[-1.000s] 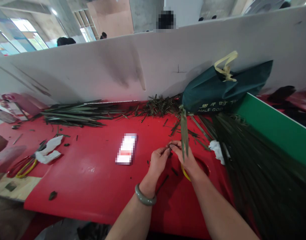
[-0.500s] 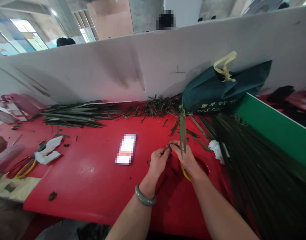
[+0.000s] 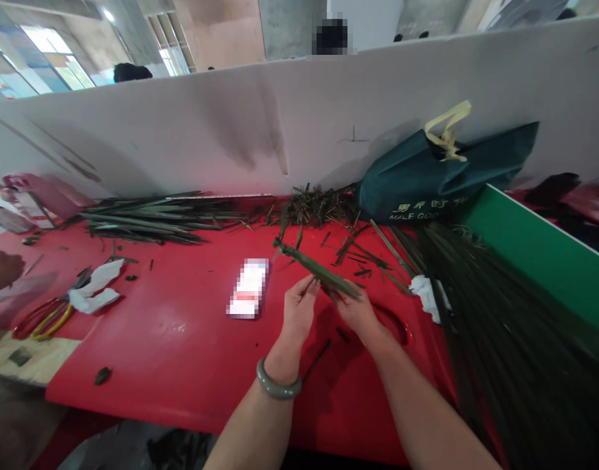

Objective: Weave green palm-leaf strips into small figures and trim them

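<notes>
Both my hands meet over the middle of the red table (image 3: 182, 352). Between them lies a long narrow green leaf strip (image 3: 314, 266), slanting up and to the left. My left hand (image 3: 297, 312), with a grey-green bangle (image 3: 276, 386) on the wrist, pinches the strip from the left. My right hand (image 3: 359, 313) is closed on the strip's lower right end. A thick bundle of long green leaves (image 3: 500, 326) lies just to the right of my right arm.
A dark green cloth bag (image 3: 436, 176) leans on the white partition (image 3: 231, 130). Cut strips (image 3: 153, 219) and scraps (image 3: 314, 205) lie along the back. A white packet (image 3: 248, 287), red-and-yellow scissors (image 3: 42, 318) with tissue (image 3: 91, 290), a green board (image 3: 539, 251) and another person's hand (image 3: 0, 271) are nearby.
The leaf strip stood nearly upright above my right hand; now it is tipped over to the left, lying slanted across both hands. My hands have shifted slightly left.
</notes>
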The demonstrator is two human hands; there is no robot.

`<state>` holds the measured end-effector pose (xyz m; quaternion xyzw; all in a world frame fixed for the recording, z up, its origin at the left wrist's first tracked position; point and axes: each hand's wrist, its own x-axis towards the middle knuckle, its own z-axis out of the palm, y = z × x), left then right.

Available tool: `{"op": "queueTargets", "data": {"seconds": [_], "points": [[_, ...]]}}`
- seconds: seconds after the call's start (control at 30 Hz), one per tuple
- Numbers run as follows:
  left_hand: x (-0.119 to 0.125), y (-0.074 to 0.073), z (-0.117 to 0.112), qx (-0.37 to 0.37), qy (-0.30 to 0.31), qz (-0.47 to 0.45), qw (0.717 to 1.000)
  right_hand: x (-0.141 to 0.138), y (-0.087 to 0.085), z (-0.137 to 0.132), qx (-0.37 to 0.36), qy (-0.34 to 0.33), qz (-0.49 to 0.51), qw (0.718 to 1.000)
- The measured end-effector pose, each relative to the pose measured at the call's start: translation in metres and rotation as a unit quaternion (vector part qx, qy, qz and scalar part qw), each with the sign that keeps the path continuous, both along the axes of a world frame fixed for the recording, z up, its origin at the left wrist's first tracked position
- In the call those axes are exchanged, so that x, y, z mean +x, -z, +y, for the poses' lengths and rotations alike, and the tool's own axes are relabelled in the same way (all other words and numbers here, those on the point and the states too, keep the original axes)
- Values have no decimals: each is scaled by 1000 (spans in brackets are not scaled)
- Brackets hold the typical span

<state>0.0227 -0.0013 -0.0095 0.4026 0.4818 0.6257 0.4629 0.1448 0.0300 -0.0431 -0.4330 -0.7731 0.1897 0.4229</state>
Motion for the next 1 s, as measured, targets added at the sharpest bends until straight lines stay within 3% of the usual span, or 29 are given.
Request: {"op": "queueTargets", "data": {"seconds": [0.1,0.2,0.37,0.53,1.0], "points": [[-1,-4,-3,4,-44,1,999,-3,-2,-4,-1,-35,-34,999],[-2,-11,-6,27,-81,-20,996,-6,-3,-10,9,-14,-47,999],[-1,-35,-16,46,-62,-103,992,-11,-5,-25,26,0,-2,1000],[2,-58,-32,66,-53,-99,991,-14,-16,-45,33,34,21,999],[12,-91,-102,112,-24,110,987,-10,-29,-109,20,-5,111,994]]}}
